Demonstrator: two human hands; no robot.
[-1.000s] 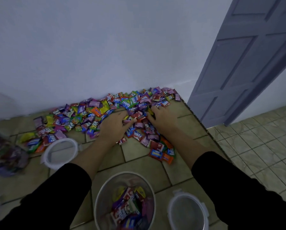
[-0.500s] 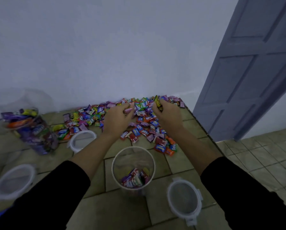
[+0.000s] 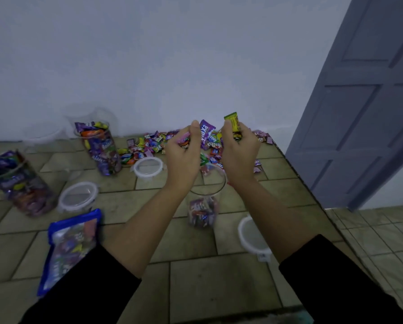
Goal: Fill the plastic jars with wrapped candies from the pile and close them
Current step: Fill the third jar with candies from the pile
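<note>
Three jars (image 3: 20,188) (image 3: 102,150) (image 3: 203,211) with candies (image 3: 149,143); three lids (image 3: 148,166) (image 3: 78,197) (image 3: 252,235); one blue bag (image 3: 69,246); two hands (image 3: 184,155) (image 3: 240,153).

Glossy foil-like candies (image 3: 149,146), clear smooth plastic jar (image 3: 205,195), matt floor tiles (image 3: 219,288).

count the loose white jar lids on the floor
3: far lid beside the candy pile, left lid just above the blue bag, right lid beside the part-filled jar. More may lie hidden.

Dim, bluish, even light with soft shadows and no glare. Everything looks slightly soft. Wide-angle bending warps edges from 3 to 9 o'clock.
</note>
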